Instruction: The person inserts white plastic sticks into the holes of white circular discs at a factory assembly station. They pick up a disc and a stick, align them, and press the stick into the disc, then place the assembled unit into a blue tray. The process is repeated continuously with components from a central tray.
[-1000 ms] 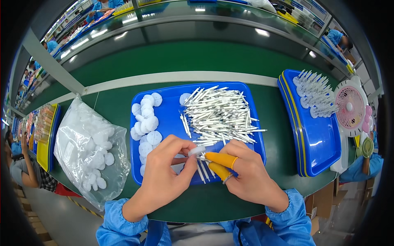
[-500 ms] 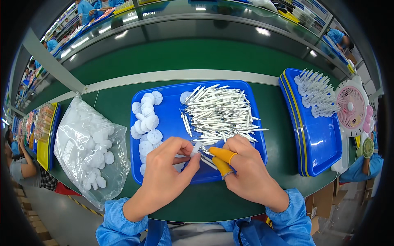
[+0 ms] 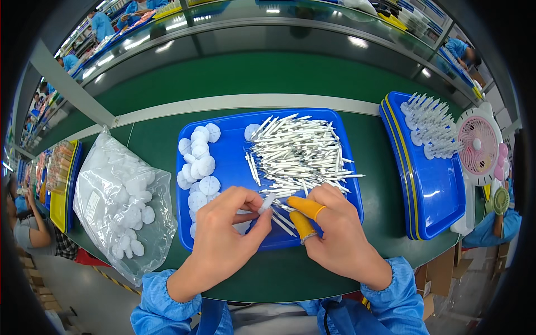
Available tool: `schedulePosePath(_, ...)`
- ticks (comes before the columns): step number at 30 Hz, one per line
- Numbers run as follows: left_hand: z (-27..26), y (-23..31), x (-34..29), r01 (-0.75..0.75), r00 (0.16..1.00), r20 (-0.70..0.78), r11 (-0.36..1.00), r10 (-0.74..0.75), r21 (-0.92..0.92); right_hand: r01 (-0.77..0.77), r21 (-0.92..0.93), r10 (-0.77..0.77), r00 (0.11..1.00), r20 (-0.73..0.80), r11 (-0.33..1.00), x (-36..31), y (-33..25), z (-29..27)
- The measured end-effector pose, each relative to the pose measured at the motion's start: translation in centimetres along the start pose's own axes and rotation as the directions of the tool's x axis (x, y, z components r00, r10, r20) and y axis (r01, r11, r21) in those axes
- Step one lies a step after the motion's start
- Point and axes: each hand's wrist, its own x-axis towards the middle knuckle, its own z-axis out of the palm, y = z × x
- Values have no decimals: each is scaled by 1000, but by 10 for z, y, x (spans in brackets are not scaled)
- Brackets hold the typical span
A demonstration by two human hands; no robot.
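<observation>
My left hand (image 3: 226,231) pinches a translucent white disc (image 3: 267,203) edge-on between thumb and fingers, over the front of a blue tray (image 3: 223,116). My right hand (image 3: 340,237), with yellow finger cots on thumb and forefinger, grips a thin white stick (image 3: 283,206) whose tip meets the disc or lies just beside it; I cannot tell which. Behind my hands a heap of white sticks with thin metal ends (image 3: 298,153) fills the tray's right part. Round white discs (image 3: 201,166) lie along its left side. A few sticks rest loose below my fingers.
Left of the tray lies a clear plastic bag (image 3: 120,195) of white discs. At right, stacked blue and yellow trays (image 3: 438,206) hold upright stick-and-disc pieces (image 3: 430,125). Beside them stands a white-and-pink fan (image 3: 477,144). Other people in blue work farther off.
My right thumb and forefinger have drawn slightly away to the right from the disc. My left hand keeps its hold in nearly the same place.
</observation>
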Motion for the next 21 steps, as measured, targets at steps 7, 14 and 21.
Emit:
schedulePosePath(7,5,2,-1,-104,995,-4,994,104,31,48,54,-44,997,-61,997,-3,0,15)
schedulePosePath(14,4,4,-6,-157,988,6,977,157,145,40,126,-17,985,-171,991,-4,-8,20)
schedulePosePath(21,9,-3,-13,-235,971,2,949,240,212,81,38,-71,974,-217,996,-6,-3,30)
